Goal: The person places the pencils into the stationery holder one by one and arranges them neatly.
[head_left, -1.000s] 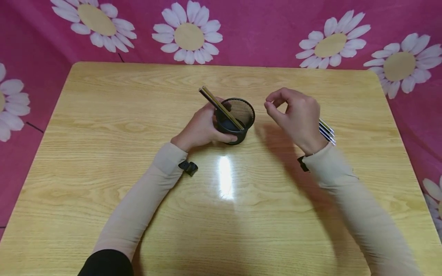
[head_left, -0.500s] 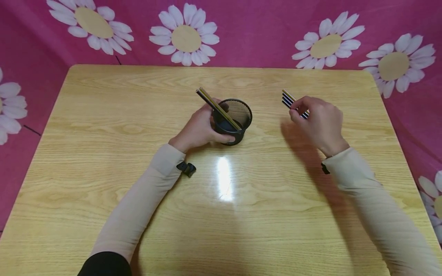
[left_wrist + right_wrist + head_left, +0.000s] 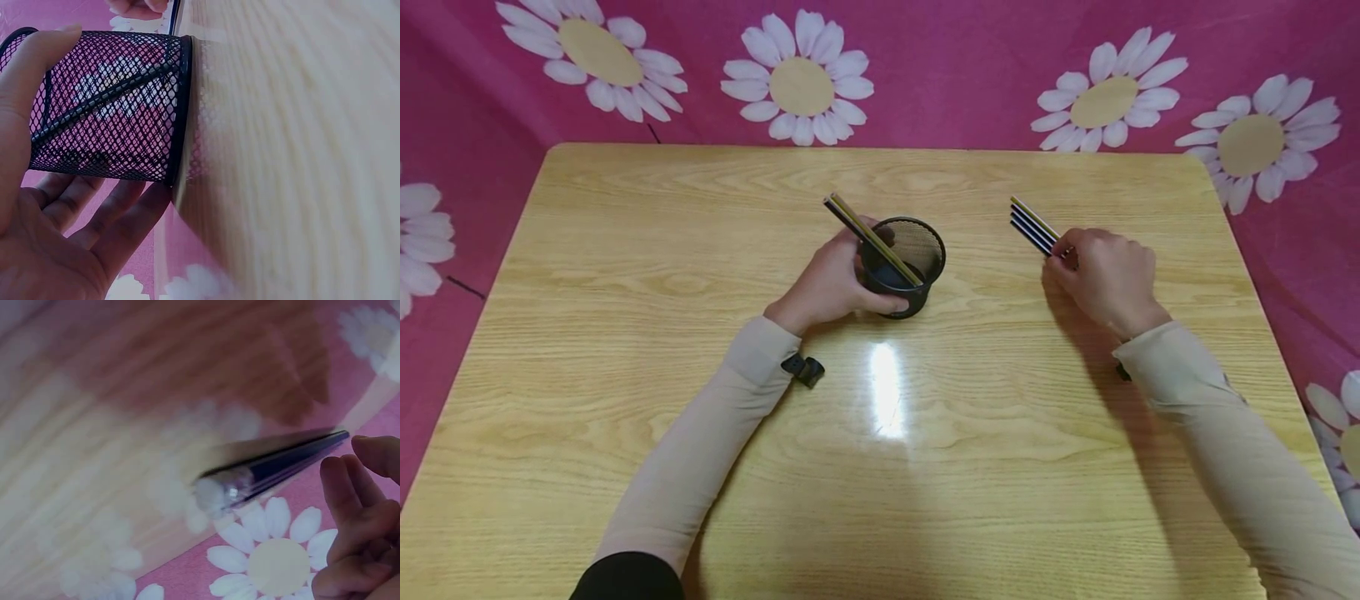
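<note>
A black mesh cup (image 3: 917,242) stands on the table, and my left hand (image 3: 823,283) curls round its left side. Two pencils (image 3: 872,239) lean in the cup, their upper ends pointing to the back left. In the left wrist view my thumb and fingers (image 3: 119,219) are on either side of the mesh cup (image 3: 112,106). Several dark striped pencils (image 3: 1032,227) lie side by side on the table at the right. My right hand (image 3: 1108,279) is over their near end, thumb and forefinger bent; the right wrist view shows the fingertips close by the pencils (image 3: 281,459), contact unclear.
The wooden table (image 3: 700,467) reaches back to a pink cloth (image 3: 955,75) with white flowers, which also hangs at both sides. A bright light reflection (image 3: 887,390) lies on the tabletop in front of the cup.
My right hand has moved right and slightly nearer to me, from beside the cup to the lying pencils, uncovering their far ends. My left hand stays on the cup.
</note>
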Action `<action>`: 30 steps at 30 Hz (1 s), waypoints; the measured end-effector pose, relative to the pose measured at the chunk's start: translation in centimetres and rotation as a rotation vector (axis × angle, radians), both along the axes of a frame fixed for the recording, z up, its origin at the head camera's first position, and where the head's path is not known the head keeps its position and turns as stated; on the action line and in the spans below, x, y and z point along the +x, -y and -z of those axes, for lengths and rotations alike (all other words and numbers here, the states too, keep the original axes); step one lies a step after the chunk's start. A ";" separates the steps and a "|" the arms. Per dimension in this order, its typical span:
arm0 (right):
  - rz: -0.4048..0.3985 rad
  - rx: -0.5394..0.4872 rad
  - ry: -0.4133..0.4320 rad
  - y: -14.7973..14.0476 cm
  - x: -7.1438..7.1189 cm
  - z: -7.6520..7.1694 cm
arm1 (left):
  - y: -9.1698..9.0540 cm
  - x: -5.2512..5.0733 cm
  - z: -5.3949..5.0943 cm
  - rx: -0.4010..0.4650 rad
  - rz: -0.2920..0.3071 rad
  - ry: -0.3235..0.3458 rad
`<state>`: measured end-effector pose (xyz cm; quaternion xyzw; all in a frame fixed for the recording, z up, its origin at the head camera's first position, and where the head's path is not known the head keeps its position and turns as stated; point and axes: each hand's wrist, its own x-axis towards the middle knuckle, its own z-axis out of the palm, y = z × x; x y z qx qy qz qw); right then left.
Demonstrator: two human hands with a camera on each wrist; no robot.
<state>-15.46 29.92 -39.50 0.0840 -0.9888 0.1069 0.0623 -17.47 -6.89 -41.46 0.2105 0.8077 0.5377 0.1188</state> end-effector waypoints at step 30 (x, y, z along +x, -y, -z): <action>-0.003 0.044 0.020 -0.5 -0.6 0.7 | 0.0 0.0 0.1 0.009 -0.003 0.002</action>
